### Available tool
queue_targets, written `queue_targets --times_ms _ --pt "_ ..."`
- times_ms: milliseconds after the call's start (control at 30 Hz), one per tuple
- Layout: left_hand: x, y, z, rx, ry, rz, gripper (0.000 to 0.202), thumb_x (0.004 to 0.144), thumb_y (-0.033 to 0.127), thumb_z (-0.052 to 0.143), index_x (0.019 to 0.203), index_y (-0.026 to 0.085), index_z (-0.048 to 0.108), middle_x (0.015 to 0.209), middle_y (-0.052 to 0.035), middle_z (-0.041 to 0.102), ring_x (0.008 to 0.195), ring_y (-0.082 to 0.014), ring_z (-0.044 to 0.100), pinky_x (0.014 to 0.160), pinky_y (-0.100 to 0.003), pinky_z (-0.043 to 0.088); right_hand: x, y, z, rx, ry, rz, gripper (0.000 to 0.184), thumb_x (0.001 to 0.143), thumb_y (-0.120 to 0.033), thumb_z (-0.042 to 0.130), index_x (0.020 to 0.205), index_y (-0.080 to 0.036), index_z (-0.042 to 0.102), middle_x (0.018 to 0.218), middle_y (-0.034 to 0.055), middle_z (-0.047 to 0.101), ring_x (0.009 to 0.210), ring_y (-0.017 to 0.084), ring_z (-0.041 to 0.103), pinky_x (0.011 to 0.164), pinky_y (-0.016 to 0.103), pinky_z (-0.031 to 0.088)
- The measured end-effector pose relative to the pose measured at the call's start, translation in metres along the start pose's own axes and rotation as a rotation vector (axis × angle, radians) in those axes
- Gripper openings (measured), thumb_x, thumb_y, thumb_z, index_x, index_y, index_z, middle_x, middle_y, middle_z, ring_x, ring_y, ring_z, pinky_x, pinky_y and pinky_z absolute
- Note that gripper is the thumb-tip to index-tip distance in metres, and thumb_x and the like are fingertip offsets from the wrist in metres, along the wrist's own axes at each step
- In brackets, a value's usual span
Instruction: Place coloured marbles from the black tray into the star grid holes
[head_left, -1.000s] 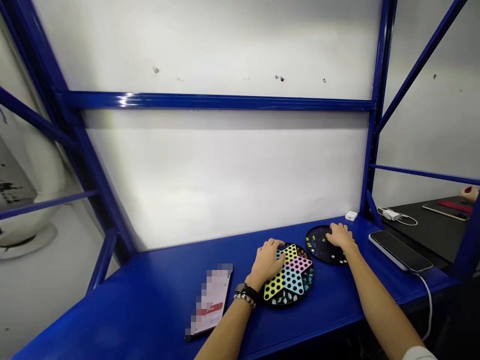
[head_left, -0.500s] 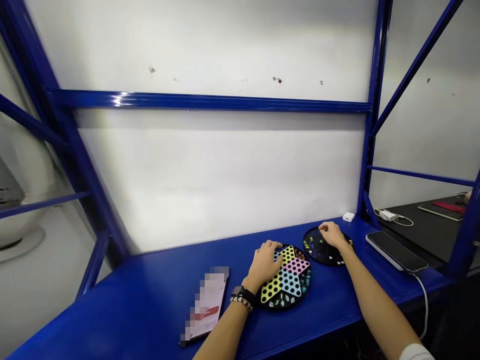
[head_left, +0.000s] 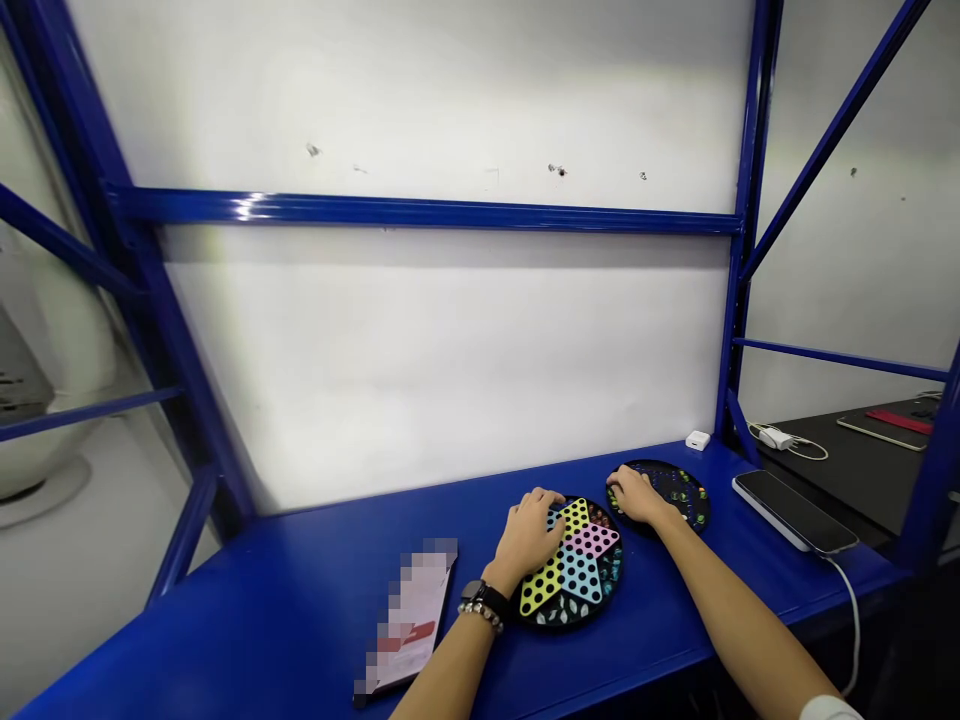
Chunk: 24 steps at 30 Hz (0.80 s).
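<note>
Near the star board (head_left: 580, 576), the tablet's screen (head_left: 418, 608) is unreadable.

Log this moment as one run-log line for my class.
left hand: on star board | right hand: over left side of black disc, hold unclear | dark-screened phone: right of black disc

the one head-worn view, near and above, faces forward and down over the long flat blue tabletop (head_left: 300, 590) toward the smooth white wall (head_left: 450, 340).

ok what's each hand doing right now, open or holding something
Left hand: open, resting on the star-patterned board.
Right hand: over the black tray; grip cannot be told.
</note>
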<state>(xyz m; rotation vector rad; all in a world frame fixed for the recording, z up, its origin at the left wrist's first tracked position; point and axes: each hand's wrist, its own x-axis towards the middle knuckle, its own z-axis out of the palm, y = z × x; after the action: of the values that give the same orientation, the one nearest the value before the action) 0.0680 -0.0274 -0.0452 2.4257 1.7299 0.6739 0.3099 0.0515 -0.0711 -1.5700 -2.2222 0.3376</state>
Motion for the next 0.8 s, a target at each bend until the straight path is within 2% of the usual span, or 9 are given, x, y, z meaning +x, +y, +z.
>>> queue_targets --times_ms 133,233,333,533,667,800 --pt "0.001 0.0 0.0 0.0 -0.001 -0.003 0.029 0.092 0.029 0.049 0.117 0.025 0.063 0.124 -0.0071 0.065 0.118 -0.0275 0.058 0.097 -0.042 0.044 0.0 -0.002 0.0 0.023 -0.002 -0.026 0.031 0.099 -0.021 0.04 0.109 -0.02 0.07 0.116 0.0101 0.066 0.113 0.022 0.059 0.097 0.032 0.039" --pt "0.001 0.001 0.0 0.003 0.005 -0.003 0.028 0.092 0.028 0.049 0.116 0.026 0.064 0.123 -0.0069 0.065 0.118 -0.0277 0.058 0.097 -0.042 0.044 -0.003 -0.009 0.001 0.001 0.004 -0.011 0.034 0.103 -0.029 0.034 0.105 -0.021 0.067 0.113 0.0092 0.066 0.109 0.022 0.06 0.095 0.034 0.039" --pt "0.0 0.002 -0.002 0.005 0.001 -0.004 0.029 0.092 0.027 0.049 0.117 0.026 0.064 0.123 -0.0073 0.065 0.117 -0.028 0.058 0.098 -0.043 0.044 -0.006 -0.021 0.005 -0.059 0.021 -0.01 0.033 0.103 -0.037 0.035 0.109 -0.021 0.063 0.116 0.0104 0.064 0.105 0.024 0.061 0.094 0.039 0.038" --pt "-0.001 0.003 -0.002 -0.004 0.003 0.01 0.03 0.092 0.027 0.048 0.117 0.024 0.064 0.122 -0.0082 0.065 0.116 -0.0291 0.058 0.097 -0.044 0.043 -0.006 -0.032 0.009 -0.185 0.063 0.013 0.03 0.102 -0.03 0.035 0.112 -0.018 0.061 0.113 0.0125 0.069 0.104 0.026 0.064 0.089 0.036 0.039" --pt "0.0 0.001 0.001 -0.005 0.001 0.011 0.03 0.091 0.027 0.048 0.117 0.025 0.064 0.122 -0.0072 0.065 0.116 -0.028 0.058 0.097 -0.043 0.043 -0.008 -0.034 0.004 -0.246 0.052 0.047 0.03 0.101 -0.029 0.038 0.104 -0.018 0.066 0.103 0.0135 0.074 0.096 0.026 0.068 0.082 0.034 0.04" --pt "0.0 0.001 0.001 0.001 0.001 0.015 0.029 0.092 0.026 0.048 0.117 0.025 0.064 0.121 -0.0065 0.066 0.115 -0.0273 0.058 0.097 -0.041 0.043 -0.011 -0.037 0.001 -0.272 0.055 0.066 0.036 0.101 -0.03 0.039 0.094 -0.018 0.071 0.103 0.0143 0.075 0.094 0.025 0.069 0.079 0.032 0.042"
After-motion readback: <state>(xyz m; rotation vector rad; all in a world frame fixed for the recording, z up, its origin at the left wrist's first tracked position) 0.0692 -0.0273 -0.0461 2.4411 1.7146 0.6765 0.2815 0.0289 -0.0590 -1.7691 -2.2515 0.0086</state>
